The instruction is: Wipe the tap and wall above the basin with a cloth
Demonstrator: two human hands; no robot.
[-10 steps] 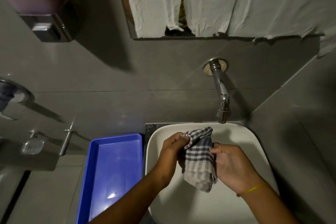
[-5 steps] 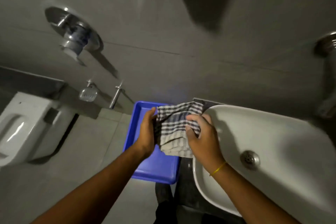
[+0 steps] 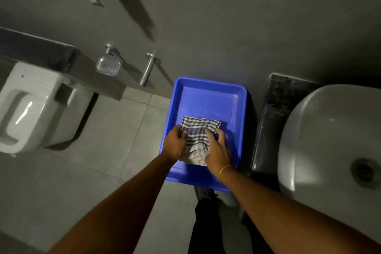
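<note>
Both hands grip the cloth [image 3: 197, 132] over the blue tray [image 3: 239, 109]: left hand [image 3: 175, 143] at its left edge, right hand [image 3: 216, 150] at its right. Basin [image 3: 321, 140] lies right.

left hand [image 3: 174, 142], right hand [image 3: 216, 150], both closed, arms outstretched

Blue tray [image 3: 237, 107] just left of the basin [image 3: 321, 130], checked cloth [image 3: 196, 130] lying flat inside the tray toward its near end, dark stone counter [image 3: 276, 97] between tray and basin
</note>
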